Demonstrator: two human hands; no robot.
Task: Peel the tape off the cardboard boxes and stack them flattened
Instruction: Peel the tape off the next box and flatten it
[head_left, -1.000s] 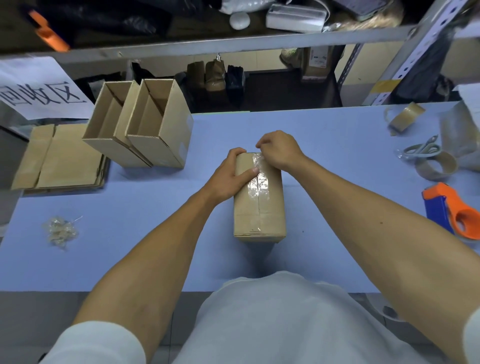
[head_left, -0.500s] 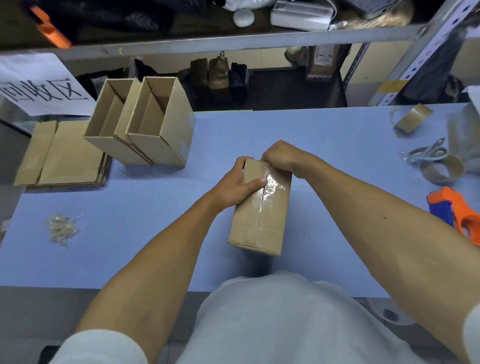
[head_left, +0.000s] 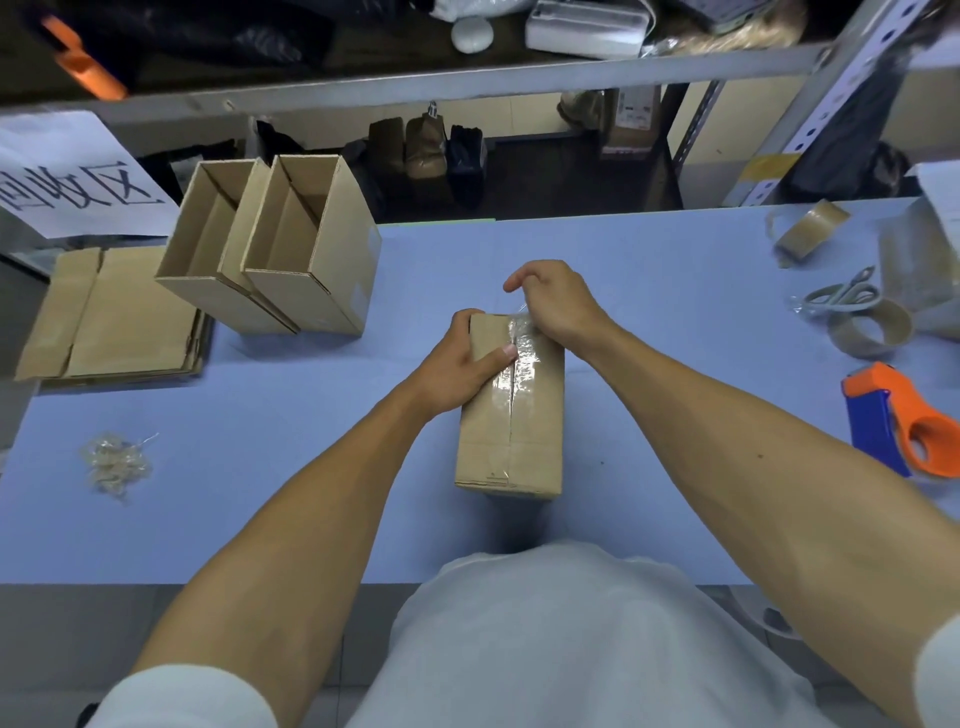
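Sealed box (head_left: 511, 410) mid-table. Left hand (head_left: 460, 364) grips its far corner, thumb pinning the top. Right hand (head_left: 550, 301) pinches the lifted tape (head_left: 522, 343) end — peel low along the seam, steady pull.
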